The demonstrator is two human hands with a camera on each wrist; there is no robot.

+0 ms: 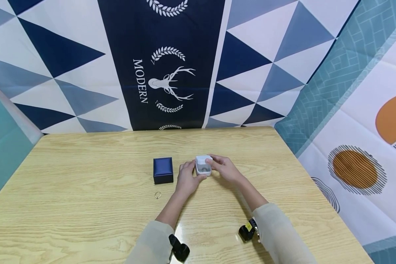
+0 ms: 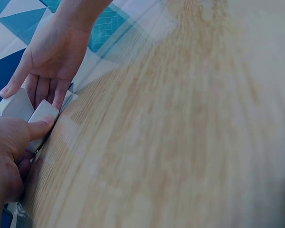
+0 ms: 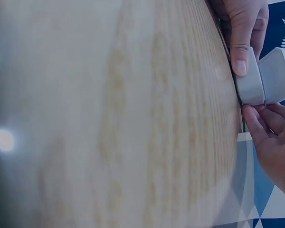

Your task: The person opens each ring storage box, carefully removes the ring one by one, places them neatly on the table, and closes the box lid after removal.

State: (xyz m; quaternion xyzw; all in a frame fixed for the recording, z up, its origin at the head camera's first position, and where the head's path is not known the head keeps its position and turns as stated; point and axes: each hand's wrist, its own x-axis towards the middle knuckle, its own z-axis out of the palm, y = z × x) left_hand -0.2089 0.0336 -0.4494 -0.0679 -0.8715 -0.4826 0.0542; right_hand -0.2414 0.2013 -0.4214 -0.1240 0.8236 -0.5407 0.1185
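Note:
A small white hinged jewellery box stands on the wooden table between both hands, its lid raised and its grey inside showing. My left hand holds the lower half from the left, thumb on the near side and fingers behind. From the right, my right hand grips the box, its thumb on the lid and its other fingers at the far side. A dark blue box, lid down, sits left of my left hand. Just in front of that box lies a thin gold-coloured ring.
The light wooden table ends at the back against a patterned cloth with triangles and a deer head. More printed cloth hangs along the right side. Black wrist cameras are strapped at both sleeves.

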